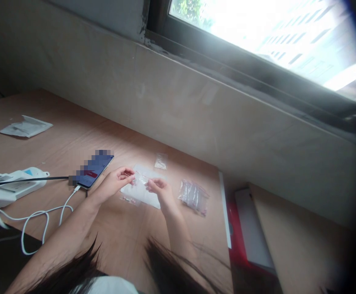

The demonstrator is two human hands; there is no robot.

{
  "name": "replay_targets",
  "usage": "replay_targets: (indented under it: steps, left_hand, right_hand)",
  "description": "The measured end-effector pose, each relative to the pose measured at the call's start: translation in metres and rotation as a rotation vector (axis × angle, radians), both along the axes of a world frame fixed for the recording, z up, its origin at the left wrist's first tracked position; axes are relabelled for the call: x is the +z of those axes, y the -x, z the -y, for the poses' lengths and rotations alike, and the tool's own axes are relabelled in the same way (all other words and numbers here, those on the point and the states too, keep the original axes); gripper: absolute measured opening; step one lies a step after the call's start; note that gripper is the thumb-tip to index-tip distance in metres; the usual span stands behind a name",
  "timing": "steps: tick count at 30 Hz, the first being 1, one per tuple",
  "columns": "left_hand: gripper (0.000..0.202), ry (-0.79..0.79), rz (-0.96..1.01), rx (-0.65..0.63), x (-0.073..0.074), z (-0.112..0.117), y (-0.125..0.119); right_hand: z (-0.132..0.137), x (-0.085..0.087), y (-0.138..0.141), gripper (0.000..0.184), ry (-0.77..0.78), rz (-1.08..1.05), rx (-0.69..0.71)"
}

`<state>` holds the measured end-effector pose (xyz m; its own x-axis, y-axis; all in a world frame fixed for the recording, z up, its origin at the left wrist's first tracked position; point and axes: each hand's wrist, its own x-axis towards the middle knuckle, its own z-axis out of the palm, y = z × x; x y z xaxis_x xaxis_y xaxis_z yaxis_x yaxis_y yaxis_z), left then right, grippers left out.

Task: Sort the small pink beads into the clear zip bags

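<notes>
**A:** What do the hands have hold of?

**B:** The left hand point(114, 183) is almost closed, its thumb and fingertips pinched at one end of a small clear plastic piece point(140, 178). The right hand point(161, 192) is curled and pinches the other end. The piece sits between them, above a white sheet point(141, 192). I can't tell exactly what it is.

**A:** What other containers are there, and what's in them?

**B:** I count three. A small clear bag point(161, 161) lies beyond the sheet, but its contents are too blurred to tell. A larger clear bag point(193, 197), just beside the right hand, is filled with many small pink-tipped pieces, too blurred to count. A small clear packet point(129, 200) lies at the sheet's near edge, with pink showing inside.

**A:** Can you read any writing?

**B:** None. The bags show no legible label. The one phone point(93, 171) has a pixelated patch over part of it, and its screen shows blue and red. The one white power strip point(15, 185) has a blue patch, but no readable text.

**A:** What else is on the surface?

**B:** The wooden surface point(125, 232) also holds a folded white paper packet point(26, 126). A white cable point(45, 216) runs between the phone and the power strip.
</notes>
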<state>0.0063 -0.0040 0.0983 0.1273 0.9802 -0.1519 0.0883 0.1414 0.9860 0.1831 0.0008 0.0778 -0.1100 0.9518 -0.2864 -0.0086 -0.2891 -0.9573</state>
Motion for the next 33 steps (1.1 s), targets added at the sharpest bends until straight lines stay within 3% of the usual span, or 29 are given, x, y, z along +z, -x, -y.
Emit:
replay_targets:
  steps: [7, 12, 15, 24, 33]
  left_hand:
    - [0.027, -0.007, 0.012, 0.035, -0.001, 0.0, -0.001]
    - [0.027, 0.021, -0.04, 0.01, 0.008, 0.003, 0.001]
    - [0.025, 0.017, -0.094, 0.023, 0.013, 0.005, 0.008]
    - [0.026, -0.012, -0.199, 0.093, 0.011, 0.004, 0.038]
    - [0.026, -0.008, -0.22, 0.065, 0.004, 0.003, 0.043]
  right_hand:
    - [0.003, 0.003, 0.0, 0.025, -0.013, -0.008, 0.009]
    - [0.004, 0.006, 0.003, 0.025, -0.046, -0.057, 0.064]
    - [0.002, -0.003, 0.006, 0.027, -0.053, -0.041, 0.085]
    - [-0.007, -0.055, 0.037, 0.004, -0.329, 0.708, 0.06]
    - [-0.009, -0.067, 0.042, 0.009, -0.455, 0.932, 0.13]
